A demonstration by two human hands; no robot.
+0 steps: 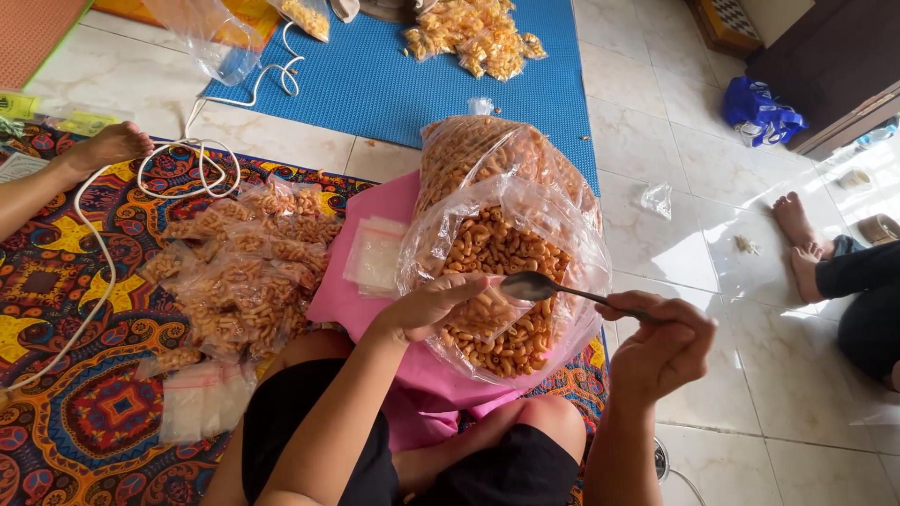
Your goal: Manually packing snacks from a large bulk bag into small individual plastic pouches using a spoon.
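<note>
**Spoon and Small Bag Held Over an Open Sack of Orange Snacks**

While the person sat cross-legged on the floor, both hands met over a large clear plastic sack point(506, 272) of curled orange snacks that stood open between the knees, resting on a pink sheet point(361, 300). The right hand point(661, 342) was closed around the far end of a metal spoon point(539, 286), thumb on top of the handle, with the bowl pointing left over the sack's mouth. The left hand point(431, 305) was pinched narrow around a small clear bag point(487, 314) with some snacks in it, held just beside and under the spoon's bowl; whether the two touched could not be told.

Behind the open sack, farther away, a second full sack point(487, 150) leaned against it. To the left, a heap of small filled packets point(244, 272) lay on a patterned mat point(84, 412), and a stack of empty small bags point(375, 255) rested on the pink sheet near the sack. More flat empty bags point(202, 398) lay near the person's left knee. A white cord point(178, 159) looped across the mat and the tiled floor point(750, 394).

At the far side a blue mat point(394, 84) carried another pile of filled packets point(473, 37). Another person's hand point(108, 145) rested at the left edge, and a second person's bare feet point(797, 244) showed at the right, near a blue bag point(759, 112).
</note>
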